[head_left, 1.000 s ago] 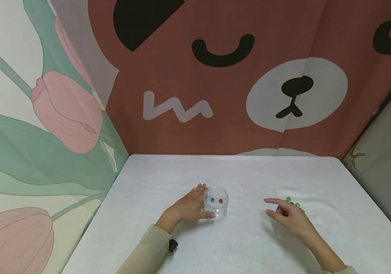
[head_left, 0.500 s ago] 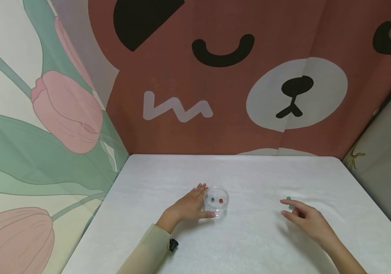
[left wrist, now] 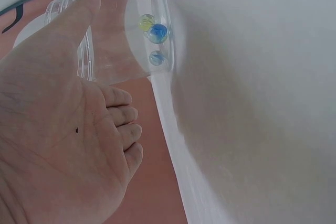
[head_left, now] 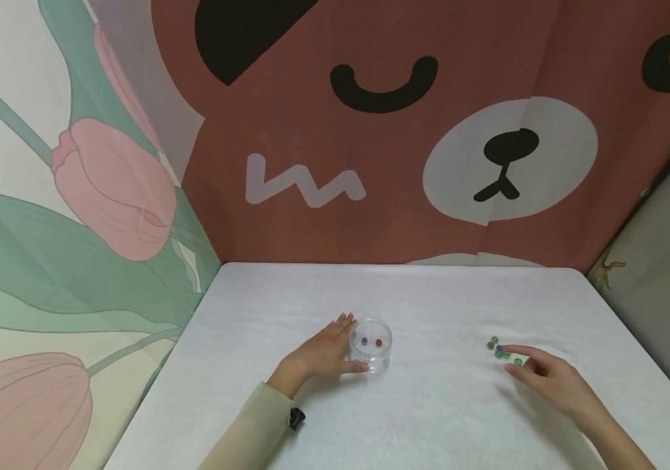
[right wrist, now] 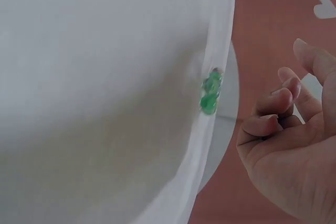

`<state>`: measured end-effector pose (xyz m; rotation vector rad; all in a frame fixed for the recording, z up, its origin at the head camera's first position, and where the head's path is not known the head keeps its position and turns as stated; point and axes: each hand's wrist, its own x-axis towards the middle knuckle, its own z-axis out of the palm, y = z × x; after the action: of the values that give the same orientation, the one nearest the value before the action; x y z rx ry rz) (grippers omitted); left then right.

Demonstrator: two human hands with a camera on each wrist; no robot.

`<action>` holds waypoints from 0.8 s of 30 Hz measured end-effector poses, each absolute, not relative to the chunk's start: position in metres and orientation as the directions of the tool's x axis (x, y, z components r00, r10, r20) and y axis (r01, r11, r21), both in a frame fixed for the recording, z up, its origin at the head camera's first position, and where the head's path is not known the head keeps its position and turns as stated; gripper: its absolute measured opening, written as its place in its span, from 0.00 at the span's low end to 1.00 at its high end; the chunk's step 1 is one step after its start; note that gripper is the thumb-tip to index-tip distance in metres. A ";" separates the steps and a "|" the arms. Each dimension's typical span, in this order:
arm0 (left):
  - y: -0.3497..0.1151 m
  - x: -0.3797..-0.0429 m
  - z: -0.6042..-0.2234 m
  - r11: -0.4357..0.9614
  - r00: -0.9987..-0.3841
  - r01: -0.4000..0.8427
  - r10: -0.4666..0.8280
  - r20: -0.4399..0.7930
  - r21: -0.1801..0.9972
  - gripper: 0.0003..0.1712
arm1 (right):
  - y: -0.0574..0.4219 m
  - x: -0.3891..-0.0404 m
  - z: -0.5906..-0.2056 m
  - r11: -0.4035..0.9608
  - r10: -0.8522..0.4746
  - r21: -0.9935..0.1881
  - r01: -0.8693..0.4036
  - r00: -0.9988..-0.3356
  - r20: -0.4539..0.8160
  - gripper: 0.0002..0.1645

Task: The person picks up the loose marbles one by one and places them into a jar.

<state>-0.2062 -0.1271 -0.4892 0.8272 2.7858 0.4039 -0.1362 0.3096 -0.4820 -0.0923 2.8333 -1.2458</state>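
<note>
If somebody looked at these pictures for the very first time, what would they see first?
Probably the huge reddish-brown bear face printed behind the white table, with big pink tulips at the far left. Next might come the clear jar a bit left of the table's middle, with the left grip against it, and the small marbles clustered on the right, just by the right grip.

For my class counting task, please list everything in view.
Cloth-covered table: one, white, centre.
Cylindrical jar: one, transparent, on table.
Round marbles: several, blue, red, yellow, inside jar.
Loose marbles: at least six, green, blue, brownish, right.
Bear fabric: one, reddish-brown, behind.
Tulip fabric: one, pink-green, left.
Side panel: one, greyish, right.
Small object: one, black, by fabric sleeve.
Fabric sleeve: one, beige, left.
Left grip: one, bare, against jar.
Right grip: one, bare, near loose marbles.
</note>
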 end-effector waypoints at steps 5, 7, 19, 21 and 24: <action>-0.128 -0.207 -0.489 0.806 -0.822 0.497 0.556 -0.121 0.322 0.63 | 0.320 -0.139 -0.486 0.680 -0.049 -0.733 -0.004 -0.998 -0.040 0.30; -0.128 -0.207 -0.490 0.805 -0.823 0.497 0.556 -0.117 0.323 0.63 | 0.323 -0.139 -0.488 0.678 -0.039 -0.735 0.022 -0.997 -0.066 0.31; -0.128 -0.207 -0.489 0.801 -0.822 0.498 0.558 -0.114 0.332 0.63 | 0.335 -0.150 -0.492 0.718 -0.028 -0.686 0.119 -0.979 -0.200 0.39; -0.128 -0.207 -0.490 0.800 -0.821 0.500 0.559 -0.111 0.331 0.63 | 0.337 -0.152 -0.495 0.724 -0.032 -0.678 0.130 -0.975 -0.221 0.39; -0.128 -0.207 -0.492 0.801 -0.824 0.494 0.556 -0.113 0.339 0.63 | 0.340 -0.153 -0.499 0.740 -0.052 -0.663 0.115 -0.972 -0.227 0.39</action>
<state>-0.2066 -0.1279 -0.4917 0.8202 2.7821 0.4398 -0.1535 0.3400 -0.4995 0.0496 2.7102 -1.0555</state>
